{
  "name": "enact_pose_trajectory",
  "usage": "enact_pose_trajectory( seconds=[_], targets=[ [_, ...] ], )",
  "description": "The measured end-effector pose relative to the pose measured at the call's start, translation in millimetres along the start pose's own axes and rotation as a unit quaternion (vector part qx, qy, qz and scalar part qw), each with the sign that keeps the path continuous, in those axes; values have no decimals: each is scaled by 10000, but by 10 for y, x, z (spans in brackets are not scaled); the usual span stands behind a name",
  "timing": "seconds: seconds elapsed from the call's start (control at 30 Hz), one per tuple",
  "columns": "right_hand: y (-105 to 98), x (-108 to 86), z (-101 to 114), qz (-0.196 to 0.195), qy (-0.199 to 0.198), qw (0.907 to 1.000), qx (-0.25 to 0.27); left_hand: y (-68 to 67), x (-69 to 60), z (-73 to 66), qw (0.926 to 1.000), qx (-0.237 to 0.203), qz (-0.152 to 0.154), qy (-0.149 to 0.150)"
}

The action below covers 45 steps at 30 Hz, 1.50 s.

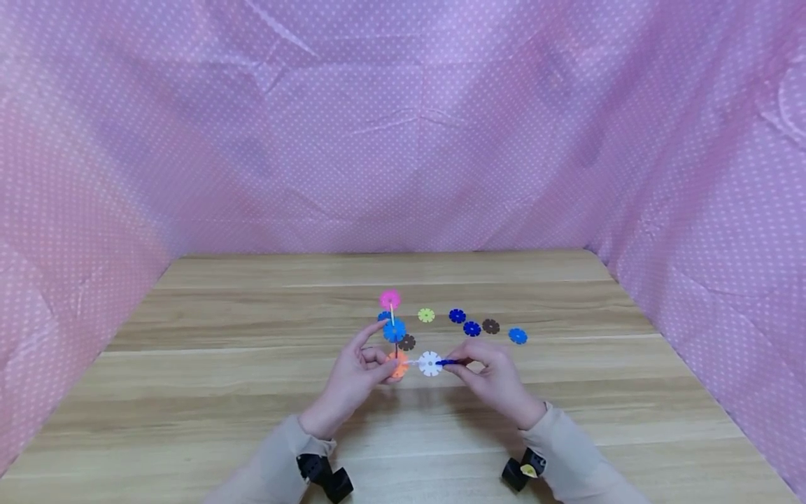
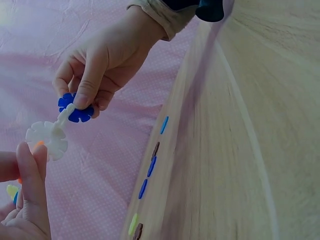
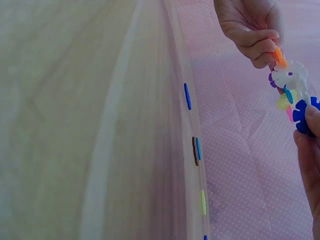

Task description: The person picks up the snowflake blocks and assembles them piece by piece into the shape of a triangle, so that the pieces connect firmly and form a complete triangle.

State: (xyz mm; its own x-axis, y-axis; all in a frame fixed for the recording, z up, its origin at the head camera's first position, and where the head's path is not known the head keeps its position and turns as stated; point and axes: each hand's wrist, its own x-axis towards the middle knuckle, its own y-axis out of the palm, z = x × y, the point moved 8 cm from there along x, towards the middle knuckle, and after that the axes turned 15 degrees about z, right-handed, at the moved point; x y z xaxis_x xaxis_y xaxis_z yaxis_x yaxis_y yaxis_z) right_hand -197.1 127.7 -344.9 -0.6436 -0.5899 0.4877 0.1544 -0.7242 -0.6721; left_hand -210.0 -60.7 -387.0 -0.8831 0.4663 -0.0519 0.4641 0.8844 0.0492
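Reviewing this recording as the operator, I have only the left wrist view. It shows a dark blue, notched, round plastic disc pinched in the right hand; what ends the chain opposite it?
Observer: In the head view, a bright pink, notched, round plastic disc ends it.
Operator: I get only flecks of orange by the left hand. What is there?
Observer: The head view shows an orange, notched, round plastic disc pinched there, its notched face showing.
Operator: Does anything loose lie on the light wooden table outside my view?
Observer: Yes. The right wrist view shows a thin blue plastic disc, seen edge-on, lying on its own.
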Motion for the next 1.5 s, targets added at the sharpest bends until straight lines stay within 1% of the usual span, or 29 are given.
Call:
enact_pose_trajectory(
  seconds=[0.13,0.23,0.37,0.5,0.67,0.8,0.9,1.0,1.13,1.27,1.43,1.5],
  targets=[
    [16,-7,-46,392,163,9991,42,5,-15,2,10000,51,58,30],
    [-17,-33,-122,515,465,9975,94,-18,-26,1,10000,47,-11,56],
    [-111,-97,-265,487,970,9940,129,-64,-33,22,9999,0,-143,-5],
    [-211,-177,-443,388,1449,9882,311,-89,-37,38,9998,-13,-164,-54],
    [-358,-274,-678,218,2028,9777,507,-98,-39,33,9998,47,-165,-42],
    [-464,-351,-860,227,2476,9673,490,-101,-39,33,9998,47,-204,-69],
    [-521,-406,-984,276,2681,9619,459,-99,-40,30,9997,32,-209,-95],
    [-568,-449,-1080,303,2801,9584,465,-99,-41,28,9997,82,-211,-83],
    [-618,-496,-1185,391,2995,9522,452,-125,-47,43,9994,142,-293,-123],
    [-664,-527,-1263,531,3181,9459,361,-133,-58,40,9993,183,-294,-122],
    [-703,-528,-1331,801,3283,9410,204,-138,-65,31,9995,187,-265,-66],
    [-711,-528,-1364,931,3347,9375,184,-143,-67,34,9995,156,-264,-55]
  ],
)
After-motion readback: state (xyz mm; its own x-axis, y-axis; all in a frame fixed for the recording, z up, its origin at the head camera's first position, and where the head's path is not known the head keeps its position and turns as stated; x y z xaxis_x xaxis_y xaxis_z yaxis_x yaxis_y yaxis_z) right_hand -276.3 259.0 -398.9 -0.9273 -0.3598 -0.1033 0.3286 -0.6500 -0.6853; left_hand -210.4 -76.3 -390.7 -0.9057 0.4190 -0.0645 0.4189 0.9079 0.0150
